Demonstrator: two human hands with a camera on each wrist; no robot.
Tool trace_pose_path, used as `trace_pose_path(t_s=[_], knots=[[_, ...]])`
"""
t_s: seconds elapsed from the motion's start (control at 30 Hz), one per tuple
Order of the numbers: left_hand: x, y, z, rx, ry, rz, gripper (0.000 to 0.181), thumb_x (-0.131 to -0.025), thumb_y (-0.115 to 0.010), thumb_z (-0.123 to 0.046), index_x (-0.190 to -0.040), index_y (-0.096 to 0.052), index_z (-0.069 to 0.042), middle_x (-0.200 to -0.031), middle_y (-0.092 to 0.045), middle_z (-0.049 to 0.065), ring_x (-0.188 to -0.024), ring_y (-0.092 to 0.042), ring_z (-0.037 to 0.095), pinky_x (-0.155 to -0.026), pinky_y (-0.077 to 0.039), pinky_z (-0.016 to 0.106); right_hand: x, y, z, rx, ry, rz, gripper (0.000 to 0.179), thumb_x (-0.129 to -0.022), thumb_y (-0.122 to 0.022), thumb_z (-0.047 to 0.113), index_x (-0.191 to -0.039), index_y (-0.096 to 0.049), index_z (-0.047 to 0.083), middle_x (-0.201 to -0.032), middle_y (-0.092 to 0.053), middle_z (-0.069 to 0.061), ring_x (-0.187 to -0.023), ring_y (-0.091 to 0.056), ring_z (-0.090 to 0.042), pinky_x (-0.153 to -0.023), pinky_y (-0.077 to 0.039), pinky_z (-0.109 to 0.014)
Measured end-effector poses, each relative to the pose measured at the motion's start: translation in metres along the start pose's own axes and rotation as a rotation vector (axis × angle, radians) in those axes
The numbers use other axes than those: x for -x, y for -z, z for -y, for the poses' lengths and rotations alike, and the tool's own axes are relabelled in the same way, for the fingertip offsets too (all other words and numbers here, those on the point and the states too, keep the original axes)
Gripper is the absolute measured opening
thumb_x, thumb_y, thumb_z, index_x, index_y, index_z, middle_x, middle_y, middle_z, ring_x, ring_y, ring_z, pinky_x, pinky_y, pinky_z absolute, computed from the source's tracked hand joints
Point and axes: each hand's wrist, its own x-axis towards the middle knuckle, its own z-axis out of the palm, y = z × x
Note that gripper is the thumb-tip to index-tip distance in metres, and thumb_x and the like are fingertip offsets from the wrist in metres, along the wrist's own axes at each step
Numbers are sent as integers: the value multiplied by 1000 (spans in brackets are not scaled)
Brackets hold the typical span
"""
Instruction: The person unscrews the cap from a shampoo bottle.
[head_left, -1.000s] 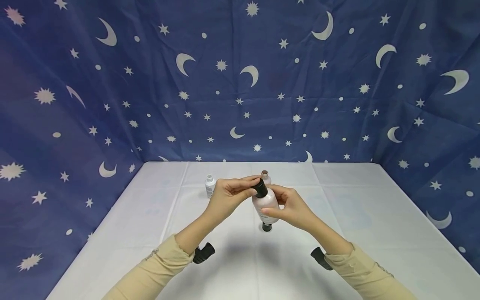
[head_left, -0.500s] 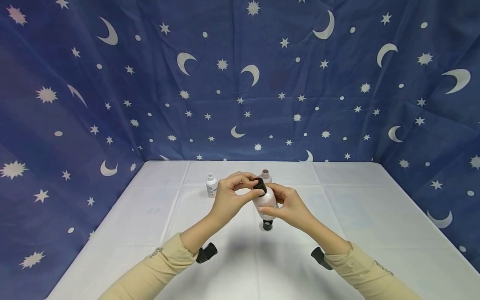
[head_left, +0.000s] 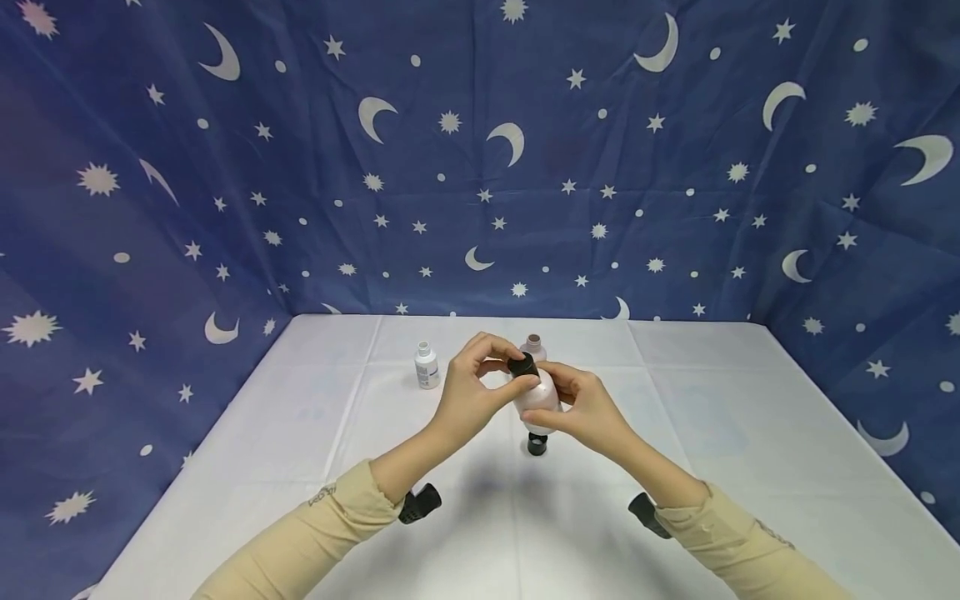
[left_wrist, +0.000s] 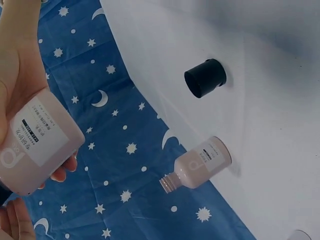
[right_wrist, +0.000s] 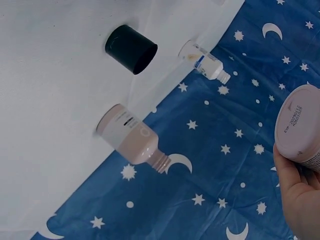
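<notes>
A large pink bottle with a black cap is held tilted above the table. My right hand grips its body, thumb on the near side. With thumb and fingers, my left hand pinches the cap at the top. In the left wrist view the label side of the pink bottle shows; in the right wrist view, its printed base. A loose black cap stands on the table below. Behind the hands stands a small uncapped pink bottle, mostly hidden in the head view.
A small white bottle, also uncapped, stands left of the hands. White cloth covers the table. A blue curtain with moons and stars closes off the back and sides. Black wrist devices sit below both wrists.
My left hand has turned around the cap, its fingers now more bent and the wrist higher. The bottle stays in my right hand, shifted only slightly. The view has tilted down a little.
</notes>
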Motion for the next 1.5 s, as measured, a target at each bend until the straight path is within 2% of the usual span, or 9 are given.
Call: trace_pose_path(t_s=[0.13,0.27,0.37,0.47,0.57,0.83,1.13,1.33,1.5], knots=[[-1,5,3,15,-10,113,47,-82,-71,-24,-121,-58,-1,-125,-56,12,-116,-55,22,-97,-50,28,0,1,-1,3,-5,0,52,-76,-77,6,-124,-56,-1,-118,-62,-20,-95,-65,-14,-80,-55,-22],[-3,14,5,34,-25,329,61,-94,-47,-41,-140,-42,-1,-149,-38,12,-140,-34,23,-112,-34,31,1,2,-2,-2,-10,3,54,-76,-76,5,-125,-55,-4,-116,-63,-21,-94,-65,-14,-80,-55,-22],[-4,21,5,26,-39,453,50,-101,-39,-28,-142,-38,0,-153,-30,13,-144,-24,21,-116,-27,31,2,2,-3,0,-15,6,56,-77,-76,6,-127,-54,-4,-118,-63,-21,-96,-65,-20,-81,-55,-23],[-5,23,5,26,-68,492,40,-100,-40,-8,-138,-42,6,-149,-35,18,-142,-27,25,-116,-27,30,3,2,-4,2,-17,14,57,-77,-76,8,-128,-53,-4,-119,-62,-21,-99,-65,-26,-83,-55,-24],[-5,22,6,49,-78,469,37,-96,-46,1,-132,-47,10,-141,-44,24,-138,-34,32,-111,-35,29,6,2,-5,7,-16,17,57,-77,-77,9,-127,-54,-4,-119,-62,-21,-99,-65,-25,-83,-55,-24],[-2,19,4,44,121,277,35,-84,-68,-4,-118,-63,1,-119,-64,18,-103,-66,24,-88,-55,25,6,0,-6,8,9,10,57,-76,-78,8,-126,-55,-4,-118,-63,-20,-96,-65,-15,-83,-55,-22],[-2,10,2,11,166,105,31,-73,-79,-4,-98,-59,-2,-87,-64,15,-77,-59,7,-75,-52,25,4,-4,-3,-6,18,3,52,-76,-78,9,-122,-58,-1,-115,-64,-17,-95,-65,-14,-83,-55,-22],[-5,4,-3,3,233,53,30,-74,-79,-7,-92,-56,-3,-90,-61,10,-74,-57,9,-70,-51,22,3,-4,-2,-21,4,-3,52,-76,-78,8,-123,-58,-1,-116,-64,-19,-92,-65,-9,-81,-55,-21],[-5,-2,-5,-24,223,2,36,-76,-78,-9,-98,-51,-3,-97,-57,10,-79,-55,13,-73,-52,23,0,-3,-2,-29,-12,-7,50,-77,-77,6,-122,-58,-1,-114,-64,-20,-91,-65,-8,-79,-55,-21]])
